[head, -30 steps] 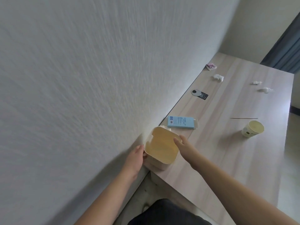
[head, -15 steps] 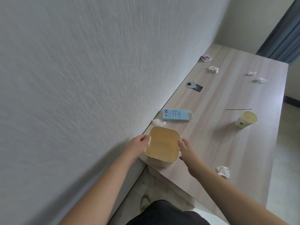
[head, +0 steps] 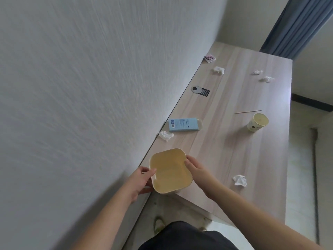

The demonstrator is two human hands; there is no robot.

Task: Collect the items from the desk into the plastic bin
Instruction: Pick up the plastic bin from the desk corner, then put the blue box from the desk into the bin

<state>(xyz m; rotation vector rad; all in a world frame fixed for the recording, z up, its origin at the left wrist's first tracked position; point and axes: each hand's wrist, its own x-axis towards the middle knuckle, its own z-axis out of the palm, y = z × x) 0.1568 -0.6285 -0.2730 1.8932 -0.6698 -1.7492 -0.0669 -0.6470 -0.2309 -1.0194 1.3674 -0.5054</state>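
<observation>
A grey textured wall (head: 81, 87) fills the left side, and a blue curtain (head: 299, 26) hangs at the far right corner. The pale wood tabletop (head: 234, 150) runs along the wall, away from the person. At its near corner by the wall stands the yellow bin (head: 170, 171), mouth up and nothing inside it. The left hand (head: 139, 181) holds the bin's left wall, thumb on the rim and fingers wrapped round the outside; the right hand (head: 197, 171) grips the right wall, fingers curled against it. Past the bin, by the wall edge, lies a blue box (head: 185, 124) flat on its side, with a crumpled tissue (head: 166, 135) just beside its near left corner. A paper cup (head: 258, 122) stands upright well to the right, and a thin stick (head: 248, 111) lies just beyond it. Near the right forearm lies another tissue wad (head: 240, 180). Farther along the wall edge sits a round grey cap (head: 196, 88) touching a black tag (head: 205, 92). At the far end are three more wads, one near the wall (head: 219, 70) and two to the right (head: 257, 72) (head: 266, 79), and a small pink packet (head: 209, 58) at the far wall corner
</observation>
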